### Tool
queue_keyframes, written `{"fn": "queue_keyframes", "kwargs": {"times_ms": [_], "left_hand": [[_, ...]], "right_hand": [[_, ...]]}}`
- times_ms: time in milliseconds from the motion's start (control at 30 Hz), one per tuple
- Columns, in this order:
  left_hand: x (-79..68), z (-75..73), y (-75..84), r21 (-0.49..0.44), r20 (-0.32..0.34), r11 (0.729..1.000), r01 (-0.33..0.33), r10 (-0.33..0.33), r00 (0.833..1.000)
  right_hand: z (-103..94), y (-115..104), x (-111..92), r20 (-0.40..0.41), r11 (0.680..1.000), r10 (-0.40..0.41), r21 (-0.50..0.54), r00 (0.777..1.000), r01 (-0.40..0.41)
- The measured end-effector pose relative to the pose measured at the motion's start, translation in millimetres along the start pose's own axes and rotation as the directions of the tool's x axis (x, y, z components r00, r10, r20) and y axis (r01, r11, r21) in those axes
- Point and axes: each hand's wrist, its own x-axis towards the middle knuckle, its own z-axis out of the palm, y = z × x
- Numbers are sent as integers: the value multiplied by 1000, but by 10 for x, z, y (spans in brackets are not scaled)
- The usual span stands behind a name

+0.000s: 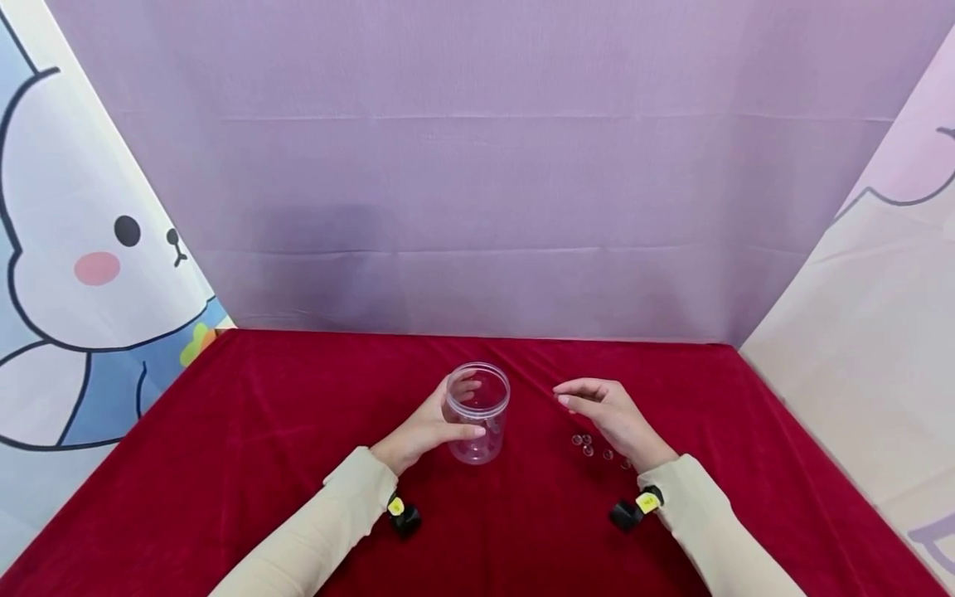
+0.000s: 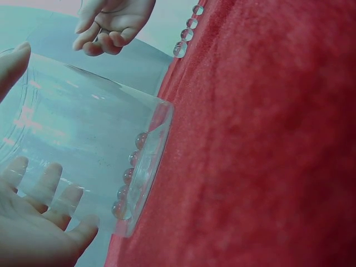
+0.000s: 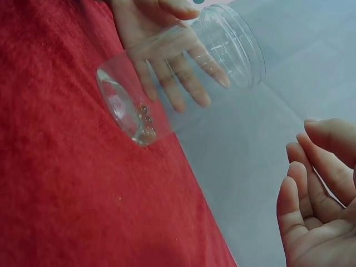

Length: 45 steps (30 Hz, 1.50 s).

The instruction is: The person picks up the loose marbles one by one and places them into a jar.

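Observation:
My left hand [image 1: 424, 429] grips a clear plastic jar [image 1: 475, 450] round its side, thumb in front and fingers behind. The jar stands upright with its mouth uncovered. Several clear glass marbles [image 2: 128, 177] lie at its bottom in the left wrist view. To the right of the jar, my right hand [image 1: 613, 416] hovers with loosely bent fingers, thumb near the index finger. In the right wrist view no marble shows between its fingers [image 3: 289, 203]. Below and beside it, several more clear marbles [image 1: 588, 451] lie on the cloth.
A red cloth [image 1: 246, 464] covers the table. Behind it hangs a purple curtain [image 1: 477, 182]; panels with cartoon drawings [image 1: 82, 199] stand on both sides. Each wrist bears a small black device [image 1: 627, 515] with a yellow tag.

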Motion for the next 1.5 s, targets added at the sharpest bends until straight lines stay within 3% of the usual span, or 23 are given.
{"fn": "queue_keyframes", "kwargs": {"times_ms": [700,1500], "left_hand": [[-5,13,-10,4,2,1000,5,-5,1000],[21,16,-30,7,-7,1000,6,-6,1000]], "right_hand": [[-162,137,-111,12,1000,8,7,1000,-8],[-516,273,-254,57,999,2,-38,998,0]]}}
